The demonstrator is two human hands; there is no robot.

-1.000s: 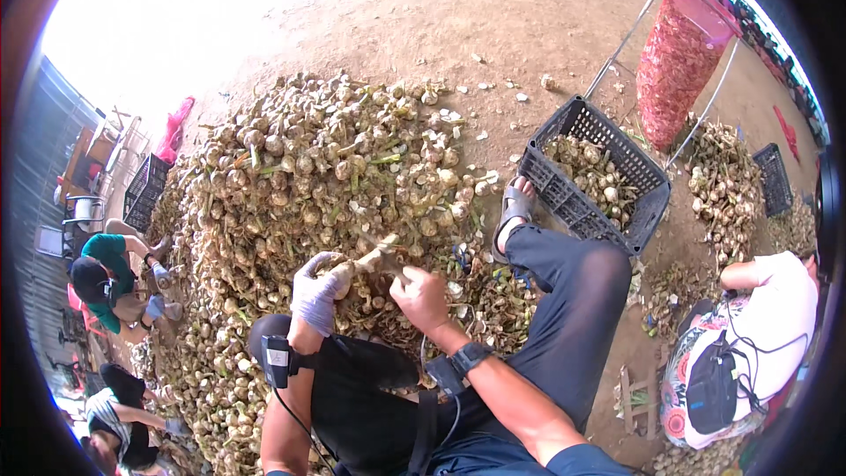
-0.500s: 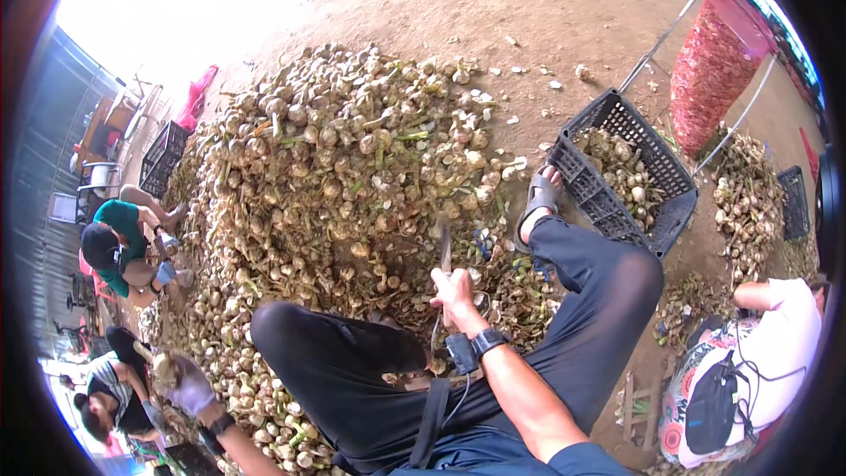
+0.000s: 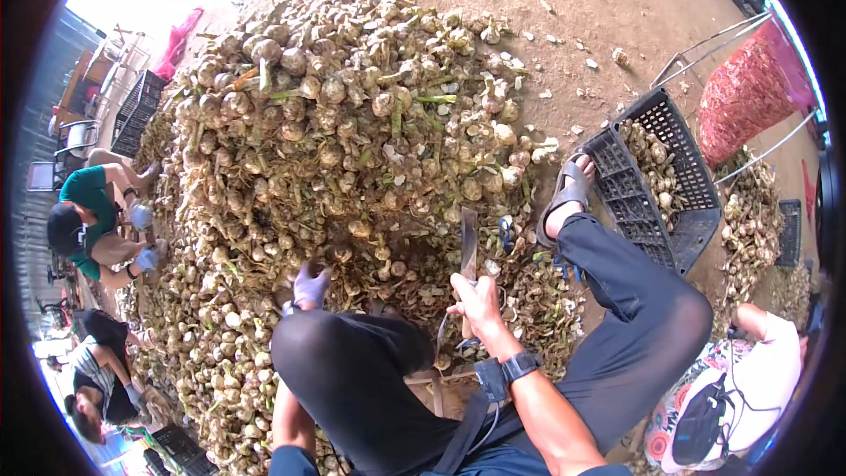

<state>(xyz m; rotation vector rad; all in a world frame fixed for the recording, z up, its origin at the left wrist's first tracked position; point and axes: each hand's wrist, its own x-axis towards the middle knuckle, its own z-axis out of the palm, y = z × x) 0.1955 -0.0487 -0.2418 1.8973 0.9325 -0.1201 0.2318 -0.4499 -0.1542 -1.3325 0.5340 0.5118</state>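
- Heap of garlic bulbs (image 3: pixel 330 92): lying on the earthen floor (image 3: pixel 608 0), spread before me and along my left side.
- My right grip (image 3: pixel 477 301): bare, closed firmly around the handle of a knife (image 3: pixel 469 242), blade pointing away from me.
- My left grip (image 3: pixel 310 287): gloved, at the heap's near edge, just beyond my left knee (image 3: pixel 308 344); whether spread or pinching a bulb, I cannot tell.
- Black crate (image 3: pixel 627 198): beyond the heap's right edge, bulbs inside, just beside my sandalled foot (image 3: pixel 568 189).
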